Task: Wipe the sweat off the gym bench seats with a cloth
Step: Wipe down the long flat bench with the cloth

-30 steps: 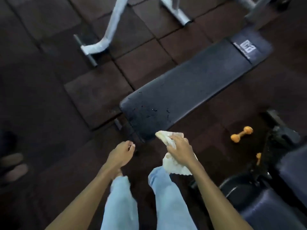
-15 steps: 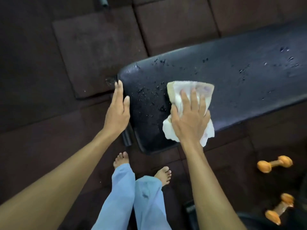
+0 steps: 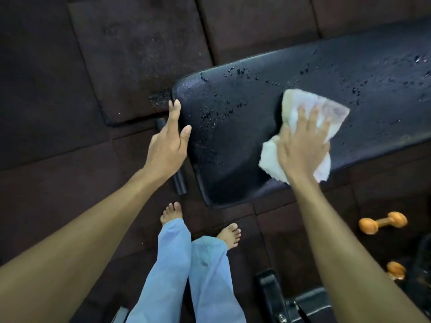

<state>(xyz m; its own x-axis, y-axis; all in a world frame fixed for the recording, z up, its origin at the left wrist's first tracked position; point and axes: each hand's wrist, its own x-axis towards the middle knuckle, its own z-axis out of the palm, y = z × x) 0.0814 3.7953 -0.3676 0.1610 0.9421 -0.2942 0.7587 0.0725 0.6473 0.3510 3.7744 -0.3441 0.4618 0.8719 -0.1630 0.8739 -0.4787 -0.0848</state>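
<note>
Right now my right fingers (image 3: 313, 117) are spread out straight and pressed flat on the cloth (image 3: 331, 108). Nothing is curled or pinched; the right hand (image 3: 300, 148) simply bears down. The cloth looks soft, light and limp, bunched into folds, with a loose tail hanging off the near edge. I judge it best driven from the top with a flat palm, folds gathered under the hand so it doesn't drag out thin.

My left fingers (image 3: 173, 113) lie straight along the end edge of the bench surface (image 3: 233, 141), thumb resting on top of the pad. The left hand (image 3: 166, 145) braces rather than clamps.

That surface looks like slick black vinyl over firm padding, and wet, so the cloth should slide easily. The cloth sits mid-pad, with droplets (image 3: 224, 110) scattered between my hands and further beads beyond it to the right.

By count: one cloth, one bench pad under my hands, droplets too many to number. On the floor (image 3: 130, 43) lie two orange dumbbells (image 3: 382, 223), the nearer one half hidden by dark gear. One black bar (image 3: 179, 183) pokes out below the pad.
</note>
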